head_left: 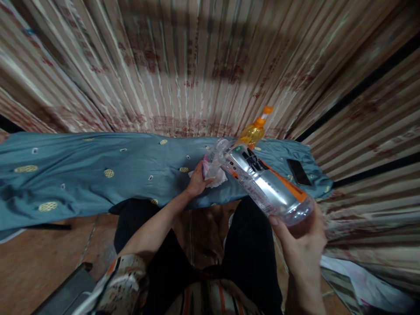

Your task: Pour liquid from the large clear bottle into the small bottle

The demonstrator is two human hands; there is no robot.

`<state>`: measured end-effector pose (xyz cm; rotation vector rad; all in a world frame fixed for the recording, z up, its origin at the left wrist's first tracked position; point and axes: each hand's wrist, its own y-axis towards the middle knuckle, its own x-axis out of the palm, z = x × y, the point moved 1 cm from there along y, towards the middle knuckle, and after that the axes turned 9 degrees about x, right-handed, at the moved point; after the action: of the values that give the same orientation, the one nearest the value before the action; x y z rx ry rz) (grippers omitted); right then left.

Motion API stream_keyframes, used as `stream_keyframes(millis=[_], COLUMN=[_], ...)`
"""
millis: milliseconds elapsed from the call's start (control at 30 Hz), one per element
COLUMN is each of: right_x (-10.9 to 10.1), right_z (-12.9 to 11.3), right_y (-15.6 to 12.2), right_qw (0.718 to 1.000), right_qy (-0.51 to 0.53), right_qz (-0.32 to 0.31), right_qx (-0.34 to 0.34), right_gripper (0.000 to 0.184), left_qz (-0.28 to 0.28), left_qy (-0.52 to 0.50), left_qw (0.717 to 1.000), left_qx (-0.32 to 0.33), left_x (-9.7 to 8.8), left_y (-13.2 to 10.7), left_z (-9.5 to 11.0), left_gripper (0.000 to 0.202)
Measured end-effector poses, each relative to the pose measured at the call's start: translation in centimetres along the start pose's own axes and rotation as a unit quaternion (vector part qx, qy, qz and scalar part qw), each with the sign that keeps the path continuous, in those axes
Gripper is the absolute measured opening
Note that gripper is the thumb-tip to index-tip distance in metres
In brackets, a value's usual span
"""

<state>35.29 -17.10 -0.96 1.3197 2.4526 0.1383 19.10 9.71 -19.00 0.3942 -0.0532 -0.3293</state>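
Note:
My right hand (303, 249) grips the base of a clear plastic bottle (265, 183) with a silver and orange label, tilted up and to the left. The bottle's top end reaches towards my left hand (197, 181), which closes on a crumpled, clear, pinkish wrapping (211, 164). Under that hand lies a white tissue (216, 178). Just behind the clear bottle stands a yellow bottle (251, 135) with an orange nozzle cap, its lower part hidden.
A teal cloth (98, 175) with gold dots lies across my lap, with a black smartphone (298, 172) on its right end. Striped, reddish-patterned fabric (183, 57) hangs behind and to the right. A tiled brown floor (42, 258) and my dark trousers show below.

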Motion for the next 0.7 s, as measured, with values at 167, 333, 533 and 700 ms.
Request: stream_keyframes(millis=[167,333,533,700], right_x=[-0.08,-0.04,0.04,-0.10], right_z=[0.06,0.05,-0.01,0.44], right_y=[0.10,0.19,0.22,0.22], right_qw=[1.000,1.000,1.000,1.000], right_qy=[-0.005,-0.008,0.008,0.002], right_qz=[0.002,0.014,-0.004,-0.004], right_qx=[-0.004,-0.007,0.015,0.013], right_gripper=[0.100,0.099,0.101,0.105], left_qz=[0.001,-0.007,-0.013,-0.004], left_qy=[0.047,0.091,0.086,0.078], left_qw=[0.999,0.996,0.996,0.997], left_qx=[-0.013,-0.016,-0.025,-0.018], left_x=[-0.05,-0.32,-0.46,-0.59], left_y=[-0.05,-0.06,-0.02,-0.03], left_z=[0.12,-0.13,-0.37,-0.43], left_gripper=[0.079,0.090,0.098,0.098])
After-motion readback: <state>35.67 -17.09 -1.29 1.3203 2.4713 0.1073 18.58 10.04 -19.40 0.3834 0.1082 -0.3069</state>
